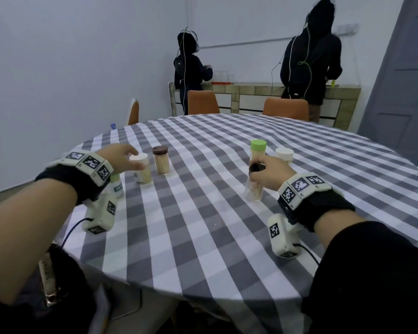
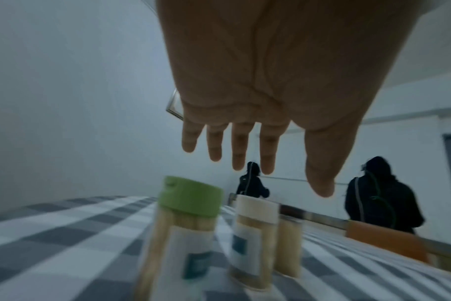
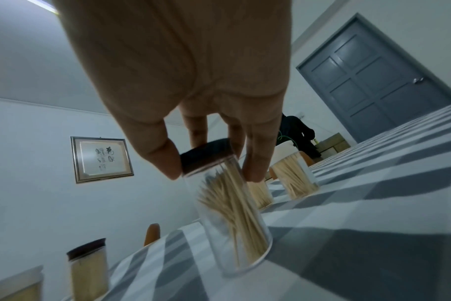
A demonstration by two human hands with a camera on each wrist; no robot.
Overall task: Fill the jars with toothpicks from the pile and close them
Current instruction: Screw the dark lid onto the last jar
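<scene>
My right hand pinches the dark lid of a clear jar from above with thumb and fingers. The jar is partly filled with toothpicks and leans, its base at the cloth. My left hand hovers with straight fingers over a white-lidded jar and holds nothing. Beside that jar stands a brown-lidded jar, and a green-lidded jar sits under my left wrist. All three are full of toothpicks.
Behind my right hand stand a green-lidded jar and a white-lidded jar. The round table has a grey checked cloth. Orange chairs line its far side. Two people in black stand at a back counter.
</scene>
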